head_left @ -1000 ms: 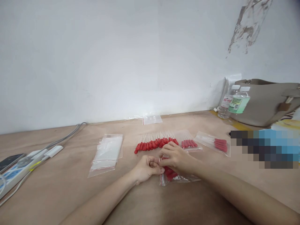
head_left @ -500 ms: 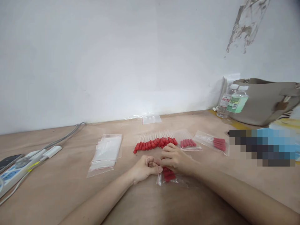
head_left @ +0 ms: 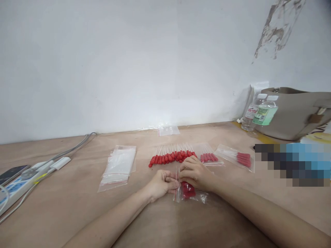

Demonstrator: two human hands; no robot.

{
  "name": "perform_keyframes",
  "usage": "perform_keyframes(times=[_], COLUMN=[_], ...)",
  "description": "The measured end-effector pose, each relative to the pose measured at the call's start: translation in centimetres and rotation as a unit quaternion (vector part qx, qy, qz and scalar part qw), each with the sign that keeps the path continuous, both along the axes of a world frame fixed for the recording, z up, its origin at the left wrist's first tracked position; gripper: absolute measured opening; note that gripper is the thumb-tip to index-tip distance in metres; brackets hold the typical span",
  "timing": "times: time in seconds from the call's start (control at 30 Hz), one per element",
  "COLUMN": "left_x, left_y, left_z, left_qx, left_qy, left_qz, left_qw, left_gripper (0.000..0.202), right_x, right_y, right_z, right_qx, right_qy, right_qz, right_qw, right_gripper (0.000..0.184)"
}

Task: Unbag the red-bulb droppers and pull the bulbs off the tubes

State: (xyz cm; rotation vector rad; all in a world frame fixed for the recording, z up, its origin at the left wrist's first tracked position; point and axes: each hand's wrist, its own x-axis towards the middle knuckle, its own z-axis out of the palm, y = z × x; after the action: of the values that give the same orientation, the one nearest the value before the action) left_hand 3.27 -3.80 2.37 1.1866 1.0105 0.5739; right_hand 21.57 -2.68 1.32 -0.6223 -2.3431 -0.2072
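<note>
A clear zip bag (head_left: 177,196) with red-ended pieces (head_left: 188,190) inside lies between my two hands. My left hand (head_left: 160,185) pinches the bag's zip edge between thumb and fingers. Curled over the same bag, my right hand (head_left: 196,174) grips it close to the opening; its fingertips are partly hidden. Just beyond my hands is a row of thin pale sticks with red ends (head_left: 165,158). To the right of that row are two filled bags, one with red-ended sticks (head_left: 209,157) pointing away and another (head_left: 243,159) lying sideways.
A stack of flat clear zip bags (head_left: 118,165) lies at left, and another bag (head_left: 168,130) lies by the wall. A power strip (head_left: 15,188) with cables and a phone (head_left: 11,173) are far left. Bottles (head_left: 266,112) and a grey handbag (head_left: 289,115) stand back right.
The zip edge of the bag now stands up more between my hands, and my left fingers have shifted along it. The view has moved slightly.
</note>
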Motion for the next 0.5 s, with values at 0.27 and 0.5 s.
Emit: perform_keyframes(times=[0.27,0.5], left_x=[-0.1,0.0], left_y=[0.2,0.3], left_z=[-0.5,-0.8], left_qx=[0.01,0.074], left_qy=[-0.003,0.029], left_qz=[-0.023,-0.053], left_qw=[1.0,0.995], left_gripper=[0.044,0.038], right_x=[-0.1,-0.4], right_y=[-0.3,-0.4], right_z=[1.2,1.7], right_qx=[-0.016,0.01], right_qy=[-0.095,-0.174], right_qz=[0.011,0.011], right_qw=[0.995,0.985], right_gripper=[0.016,0.011])
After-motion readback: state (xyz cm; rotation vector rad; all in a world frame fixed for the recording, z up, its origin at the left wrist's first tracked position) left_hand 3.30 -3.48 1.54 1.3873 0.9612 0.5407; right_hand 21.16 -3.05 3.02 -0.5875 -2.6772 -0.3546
